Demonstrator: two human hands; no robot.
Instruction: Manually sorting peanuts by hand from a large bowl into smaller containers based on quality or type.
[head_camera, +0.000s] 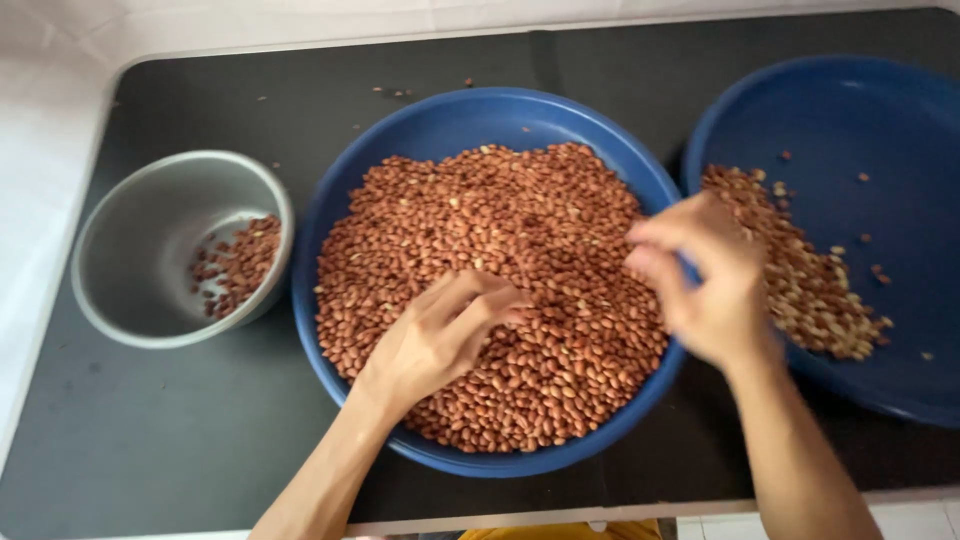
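Left hand (440, 335): fingers curled, resting on the peanuts (500, 250) (in the middle blue bowl (420, 140)).
Right hand (700, 280): blurred, fingertips pressed together over the bowl's right rim; cannot tell if it pinches anything.

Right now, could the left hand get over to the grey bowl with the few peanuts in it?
Probably yes. The left hand rests on the peanuts in the middle blue basin, and the grey bowl sits just beside that basin on the left, open on top, with nothing between them.

Peanut basin (430, 130) centre — bowl (130, 230) left, second basin (850, 110) right
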